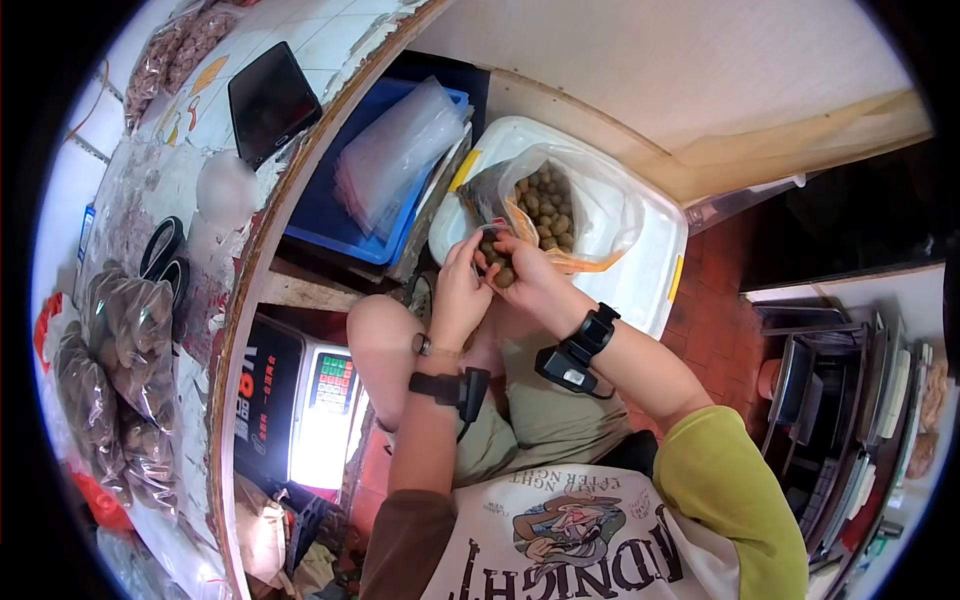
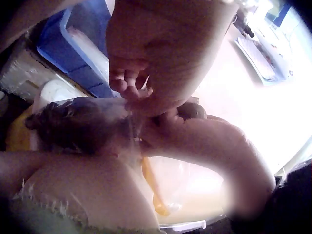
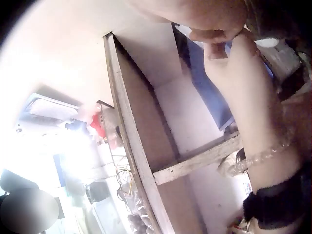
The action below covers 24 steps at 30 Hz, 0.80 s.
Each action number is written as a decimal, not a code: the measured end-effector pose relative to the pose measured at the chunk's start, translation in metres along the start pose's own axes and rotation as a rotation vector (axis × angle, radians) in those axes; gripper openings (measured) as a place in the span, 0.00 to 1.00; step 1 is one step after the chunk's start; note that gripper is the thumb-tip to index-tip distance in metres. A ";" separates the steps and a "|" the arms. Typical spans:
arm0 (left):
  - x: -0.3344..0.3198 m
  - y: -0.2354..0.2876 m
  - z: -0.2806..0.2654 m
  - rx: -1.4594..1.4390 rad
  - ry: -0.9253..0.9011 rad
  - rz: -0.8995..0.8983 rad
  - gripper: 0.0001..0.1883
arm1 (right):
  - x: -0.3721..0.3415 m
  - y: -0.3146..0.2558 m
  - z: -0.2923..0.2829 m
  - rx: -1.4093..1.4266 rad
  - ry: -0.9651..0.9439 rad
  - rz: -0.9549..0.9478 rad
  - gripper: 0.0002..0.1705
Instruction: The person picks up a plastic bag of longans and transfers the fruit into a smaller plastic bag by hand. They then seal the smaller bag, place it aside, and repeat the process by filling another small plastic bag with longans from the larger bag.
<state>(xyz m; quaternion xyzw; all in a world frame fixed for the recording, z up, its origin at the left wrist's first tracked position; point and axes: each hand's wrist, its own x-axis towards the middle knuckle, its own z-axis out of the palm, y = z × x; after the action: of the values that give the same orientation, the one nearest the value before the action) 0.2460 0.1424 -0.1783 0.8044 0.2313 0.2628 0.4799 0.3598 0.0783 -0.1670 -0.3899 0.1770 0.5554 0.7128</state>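
Over the lap, both hands meet at a small clear plastic bag. My left hand grips it near its mouth, fingers curled in the left wrist view. My right hand is against it from the other side, its fingers curled round several brown, roundish nut-like pieces. Another such piece shows beside the right hand in the left wrist view. Just beyond the hands, a large clear bag with an orange edge lies open, with many of the same pieces inside.
The large bag rests on a white lid with yellow latches. Left of it, a blue tray holds flat plastic bags. On the worn table lie a phone, scissors and filled bags. A scale stands below.
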 end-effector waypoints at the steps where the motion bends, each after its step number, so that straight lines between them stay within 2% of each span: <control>1: 0.001 -0.001 0.000 0.007 -0.004 -0.011 0.30 | 0.004 0.000 -0.001 0.025 0.013 0.012 0.12; 3: 0.001 0.002 -0.002 0.015 -0.010 -0.022 0.29 | 0.009 -0.003 -0.002 0.052 0.013 0.054 0.12; 5: 0.001 0.008 -0.005 -0.028 -0.039 -0.111 0.29 | 0.011 -0.005 -0.003 0.079 0.014 0.096 0.12; 11: 0.001 0.000 -0.003 -0.022 0.001 -0.044 0.31 | 0.001 -0.008 0.004 0.075 0.019 0.071 0.11; 13: 0.001 0.004 -0.004 -0.031 -0.006 -0.060 0.31 | -0.007 -0.006 0.012 0.096 0.078 -0.017 0.11; 16: 0.001 0.007 -0.005 -0.044 -0.008 -0.078 0.31 | -0.001 -0.005 0.007 0.134 0.022 -0.050 0.11; 19: 0.001 0.012 -0.005 -0.061 -0.006 -0.088 0.31 | -0.010 -0.008 0.011 0.093 0.103 -0.061 0.11; 24: 0.002 0.005 -0.004 -0.060 0.016 -0.069 0.32 | -0.020 -0.014 0.007 0.064 0.071 -0.012 0.12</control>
<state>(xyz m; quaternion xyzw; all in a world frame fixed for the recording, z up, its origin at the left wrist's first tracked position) 0.2453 0.1442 -0.1723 0.7791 0.2546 0.2593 0.5109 0.3656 0.0693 -0.1437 -0.3873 0.2176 0.5311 0.7215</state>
